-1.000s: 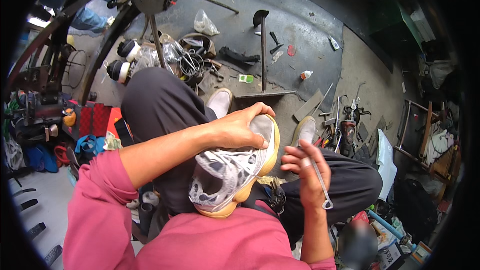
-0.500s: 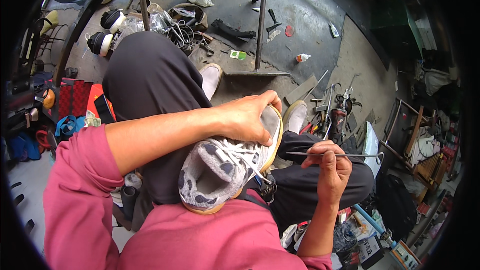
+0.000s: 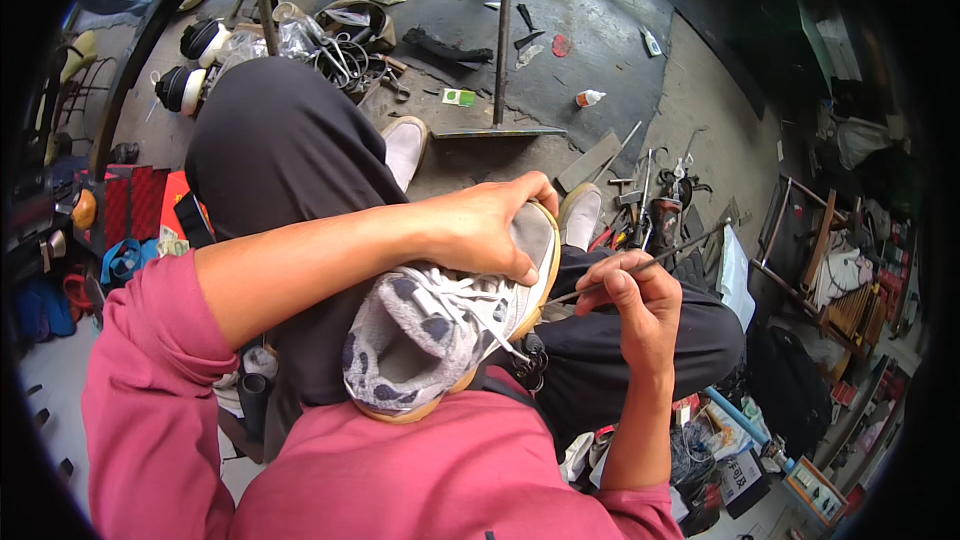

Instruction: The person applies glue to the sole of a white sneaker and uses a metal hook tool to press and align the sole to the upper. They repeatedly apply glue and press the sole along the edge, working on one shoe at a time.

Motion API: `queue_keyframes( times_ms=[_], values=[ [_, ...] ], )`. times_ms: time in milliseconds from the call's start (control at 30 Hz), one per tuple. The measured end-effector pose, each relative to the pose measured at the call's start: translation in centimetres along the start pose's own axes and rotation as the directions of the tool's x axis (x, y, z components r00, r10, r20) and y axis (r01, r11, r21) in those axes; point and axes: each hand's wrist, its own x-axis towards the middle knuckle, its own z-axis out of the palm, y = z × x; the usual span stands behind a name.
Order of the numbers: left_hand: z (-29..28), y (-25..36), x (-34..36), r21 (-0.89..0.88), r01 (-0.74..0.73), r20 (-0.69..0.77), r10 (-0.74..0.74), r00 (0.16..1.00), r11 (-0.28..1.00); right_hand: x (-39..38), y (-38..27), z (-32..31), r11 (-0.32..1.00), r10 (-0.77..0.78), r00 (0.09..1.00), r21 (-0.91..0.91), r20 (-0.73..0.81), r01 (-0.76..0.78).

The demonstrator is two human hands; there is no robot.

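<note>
The shoe [image 3: 450, 328] is lying across the dark trousers [image 3: 290, 160], its heel [image 3: 372, 390] resting close against the shirt [image 3: 400, 480] and its toe [image 3: 532, 234] pointing away from the body. The left hand [image 3: 485, 230] is clamping the toe, the thumb lying on top and the fingers wrapping over the far side. The right hand [image 3: 640, 300] is pinching a thin, dark tool [image 3: 690, 243] between thumb and fingers, its near end pointing at the yellow sole [image 3: 548, 285] beside the toe; I cannot tell whether the 2 are touching.

The step in hand seems to be steadying the shoe while aiming the tool at the sole's edge. The pose appears to be calling for a firm left grip and close control of the tool.

The shoe is showing no legible mark. On the floor [image 3: 715, 110], a green-and-white packet [image 3: 458, 97] and a white-and-orange bottle [image 3: 589, 98] are carrying print too small to make out. At lower right, a black-and-white panel [image 3: 740, 475] is bearing large characters.
</note>
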Motion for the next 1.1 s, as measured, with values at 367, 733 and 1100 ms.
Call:
queue_keyframes(
  times_ms=[367,733,1100],
  values=[
    [-0.1,0.1,0.0,-0.037,-0.056,0.02,0.057,0.998,0.998,0.4,0.2,0.0,0.994,0.033,0.999,0.109,-0.031,-0.029],
    [-0.3,0.2,0.1,-0.031,0.037,0.091,-0.034,0.995,0.999,1.3,0.2,0.0,0.991,-0.125,0.986,-0.055,-0.106,0.119],
    [0.1,-0.4,0.4,-0.03,-0.027,0.032,0.027,0.999,0.999,0.3,0.2,1.2,0.937,-0.3,0.938,-0.239,-0.177,0.254]
  ],
)
